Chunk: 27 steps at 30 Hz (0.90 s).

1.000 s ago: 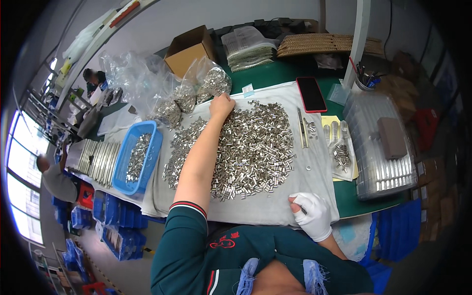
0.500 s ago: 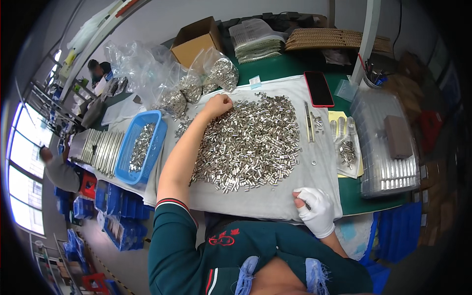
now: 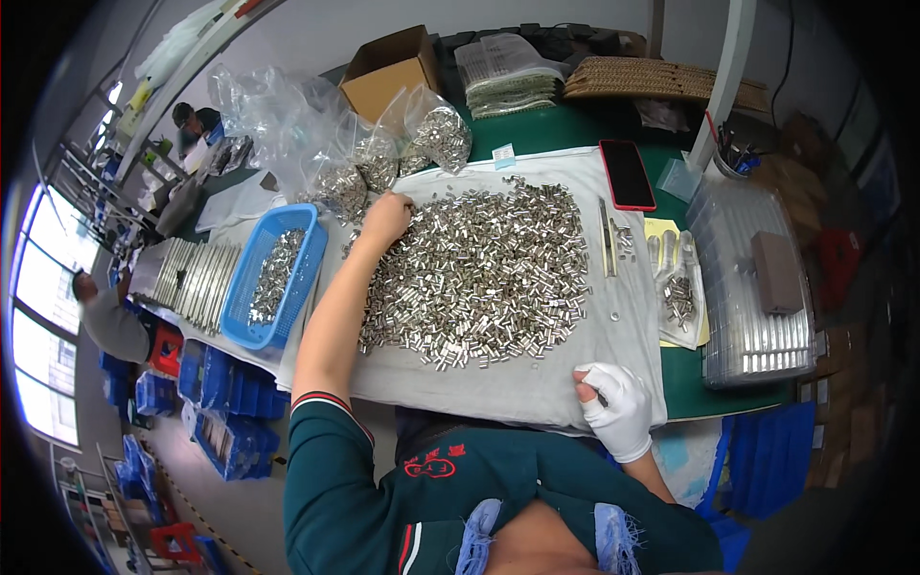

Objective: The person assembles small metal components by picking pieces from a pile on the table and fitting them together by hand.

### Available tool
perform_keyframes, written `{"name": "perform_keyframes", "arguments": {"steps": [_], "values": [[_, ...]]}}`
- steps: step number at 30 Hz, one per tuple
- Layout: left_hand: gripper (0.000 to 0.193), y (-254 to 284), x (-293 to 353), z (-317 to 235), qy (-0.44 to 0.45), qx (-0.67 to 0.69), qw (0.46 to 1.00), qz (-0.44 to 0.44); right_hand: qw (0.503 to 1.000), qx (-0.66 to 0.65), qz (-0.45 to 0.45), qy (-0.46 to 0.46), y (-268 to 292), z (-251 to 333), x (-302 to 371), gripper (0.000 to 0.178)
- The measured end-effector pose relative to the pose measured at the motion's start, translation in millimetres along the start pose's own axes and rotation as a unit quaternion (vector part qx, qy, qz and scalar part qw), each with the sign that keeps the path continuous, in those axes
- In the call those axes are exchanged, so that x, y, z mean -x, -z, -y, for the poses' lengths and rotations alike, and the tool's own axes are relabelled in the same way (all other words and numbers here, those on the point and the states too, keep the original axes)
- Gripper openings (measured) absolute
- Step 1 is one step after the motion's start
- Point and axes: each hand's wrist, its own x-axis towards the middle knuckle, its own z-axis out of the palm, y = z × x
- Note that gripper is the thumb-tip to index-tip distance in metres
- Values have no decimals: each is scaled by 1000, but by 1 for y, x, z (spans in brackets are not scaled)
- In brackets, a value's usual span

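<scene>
A broad pile of small shiny metal cylinders [image 3: 479, 278] covers the middle of the white cloth [image 3: 460, 398]. At its far left edge lies my bare left hand [image 3: 388, 220], fingers curled in and touching the cylinders. What those fingers hold, if anything, is hidden. My right hand [image 3: 618, 412], in a white glove with bare fingertips showing, rests near the cloth's front right corner. Its fingers are curled together, and their contents cannot be made out. Right of the pile are tweezers [image 3: 607, 240] and a few separate cylinders [image 3: 625, 243].
A blue basket [image 3: 316, 251] with more cylinders stands left, beside a row of metal strips [image 3: 189, 287]. Filled plastic bags [image 3: 443, 139] and a cardboard box [image 3: 391, 75] are behind. Rightward are a phone [image 3: 628, 175], a glove bearing metal pieces [image 3: 678, 287] and clear trays [image 3: 738, 335].
My left hand has moved left along the far edge of the pile, toward the bags. My right hand has stayed in place. The view has shifted slightly.
</scene>
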Motion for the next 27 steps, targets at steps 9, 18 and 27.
{"name": "perform_keyframes", "arguments": {"steps": [9, 18, 27], "values": [[37, -16, -21, -37, -107, 126, 986, -9, 1000, 9, 1, 6, 0, 3, 1, 8], [29, 72, 6, -44, -186, 110, 931, 295, 999, 40, -8, 28, -3, 5, 3, 8], [28, 272, 136, -54, -404, 433, 788, -169, 999, 33, 4, 25, -8, 0, 7, 12]]}}
